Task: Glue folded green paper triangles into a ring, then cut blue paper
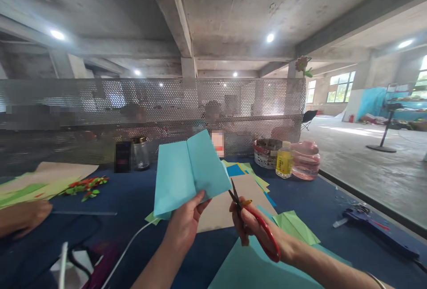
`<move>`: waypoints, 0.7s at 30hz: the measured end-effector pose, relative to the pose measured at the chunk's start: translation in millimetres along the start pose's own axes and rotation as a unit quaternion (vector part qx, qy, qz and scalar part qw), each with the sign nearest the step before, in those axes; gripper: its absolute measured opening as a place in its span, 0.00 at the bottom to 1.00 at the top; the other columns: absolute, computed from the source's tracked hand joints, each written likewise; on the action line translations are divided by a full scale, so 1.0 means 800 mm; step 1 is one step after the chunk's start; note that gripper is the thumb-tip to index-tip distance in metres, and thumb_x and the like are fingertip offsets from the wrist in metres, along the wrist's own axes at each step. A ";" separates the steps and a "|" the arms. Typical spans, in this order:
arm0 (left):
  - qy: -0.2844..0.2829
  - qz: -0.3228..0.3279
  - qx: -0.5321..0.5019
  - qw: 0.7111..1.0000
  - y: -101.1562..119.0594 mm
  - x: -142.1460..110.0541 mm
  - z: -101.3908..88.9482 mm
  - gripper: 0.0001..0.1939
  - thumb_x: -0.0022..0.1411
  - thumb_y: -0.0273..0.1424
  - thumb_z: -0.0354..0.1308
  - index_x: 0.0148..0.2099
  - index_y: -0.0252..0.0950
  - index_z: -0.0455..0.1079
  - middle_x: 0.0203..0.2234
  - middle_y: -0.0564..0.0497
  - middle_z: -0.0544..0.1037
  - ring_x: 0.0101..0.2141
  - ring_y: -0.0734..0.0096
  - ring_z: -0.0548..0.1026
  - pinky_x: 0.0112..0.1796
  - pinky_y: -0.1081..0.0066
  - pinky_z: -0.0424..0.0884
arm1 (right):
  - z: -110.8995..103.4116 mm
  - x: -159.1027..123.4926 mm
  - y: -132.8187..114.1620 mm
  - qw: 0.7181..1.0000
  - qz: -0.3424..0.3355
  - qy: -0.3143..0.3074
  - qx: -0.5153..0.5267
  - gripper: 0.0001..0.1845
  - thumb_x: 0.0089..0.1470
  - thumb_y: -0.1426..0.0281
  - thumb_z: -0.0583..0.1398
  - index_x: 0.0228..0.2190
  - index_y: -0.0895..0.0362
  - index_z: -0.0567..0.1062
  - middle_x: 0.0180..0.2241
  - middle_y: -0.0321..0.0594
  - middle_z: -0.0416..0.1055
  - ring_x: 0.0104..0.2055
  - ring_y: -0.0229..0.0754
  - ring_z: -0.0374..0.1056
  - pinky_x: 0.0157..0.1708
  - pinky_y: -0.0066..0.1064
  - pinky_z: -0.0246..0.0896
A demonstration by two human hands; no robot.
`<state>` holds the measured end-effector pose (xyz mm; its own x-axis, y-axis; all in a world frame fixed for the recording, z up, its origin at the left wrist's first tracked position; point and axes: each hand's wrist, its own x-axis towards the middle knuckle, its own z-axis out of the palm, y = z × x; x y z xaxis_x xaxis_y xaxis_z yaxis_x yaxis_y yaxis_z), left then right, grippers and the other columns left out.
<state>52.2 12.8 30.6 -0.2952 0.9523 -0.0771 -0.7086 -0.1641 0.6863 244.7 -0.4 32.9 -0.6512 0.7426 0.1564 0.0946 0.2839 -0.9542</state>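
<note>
My left hand [185,222] pinches the lower edge of a folded light-blue paper sheet [188,171] and holds it up above the blue table [133,195]. My right hand [256,229] grips red-handled scissors [255,222]. Their dark blades point up and left and are slightly parted just right of the paper's lower corner. A large teal sheet [253,271] lies under my right forearm, with a tan sheet [227,204] and a green folded piece [295,226] beside it.
Another person's hand [20,218] rests at the left by green and tan papers [36,184] and small red-green scraps [85,186]. A glue gun [376,229] lies at the right. A yellow bottle [284,160], pink container [305,160], basket [265,152] and jar [140,152] stand before a perforated metal screen [150,115].
</note>
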 end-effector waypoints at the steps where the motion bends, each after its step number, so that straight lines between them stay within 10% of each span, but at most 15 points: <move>1: 0.000 0.008 0.006 1.000 -0.001 0.001 -0.002 0.23 0.53 0.14 0.60 0.52 0.33 0.69 0.39 0.44 0.81 0.39 0.59 0.80 0.38 0.66 0.78 | -0.001 0.003 0.004 1.000 -0.005 0.001 0.007 0.24 0.61 0.46 0.46 0.40 0.55 0.61 0.27 0.34 0.60 0.27 0.37 0.58 0.34 0.34 0.58; 21: -0.015 0.039 0.130 0.991 -0.015 -0.006 -0.006 0.24 0.51 0.25 0.64 0.51 0.41 0.71 0.46 0.50 0.79 0.52 0.52 0.72 0.46 0.61 0.76 | -0.006 0.002 0.012 0.996 0.004 0.065 -0.065 0.24 0.59 0.45 0.46 0.30 0.54 0.59 0.15 0.29 0.57 0.19 0.34 0.56 0.21 0.27 0.52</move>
<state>59.0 8.7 19.4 -0.3210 0.9471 0.0033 -0.4942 -0.1705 0.8525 248.0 6.2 24.8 -0.5484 0.8148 0.1880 0.2011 0.3468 -0.9161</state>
